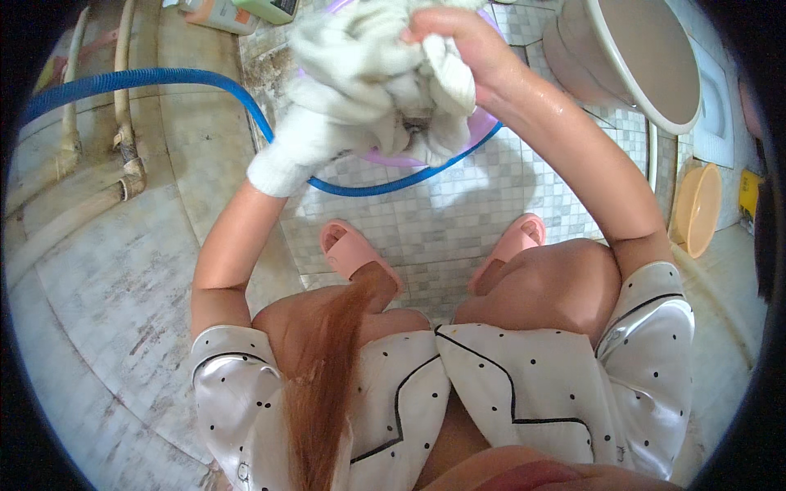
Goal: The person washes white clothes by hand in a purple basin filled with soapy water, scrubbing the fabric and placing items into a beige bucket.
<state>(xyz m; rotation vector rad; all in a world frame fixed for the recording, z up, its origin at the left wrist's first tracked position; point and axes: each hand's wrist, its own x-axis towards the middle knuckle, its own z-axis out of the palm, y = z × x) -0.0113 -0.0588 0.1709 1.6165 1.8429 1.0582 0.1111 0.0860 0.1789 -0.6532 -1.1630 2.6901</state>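
White knitted cloth (360, 98) was held bunched in front of the body, over a purple basin (481, 129) that was partly hidden by it. A fold at its right side was grasped firmly by the right hand (471, 53). The left hand was covered by the knit down to a band at the wrist, so its grip could not be told. Around the basin's near side a blue hose (360, 191) was curved across the tiled floor (393, 237).
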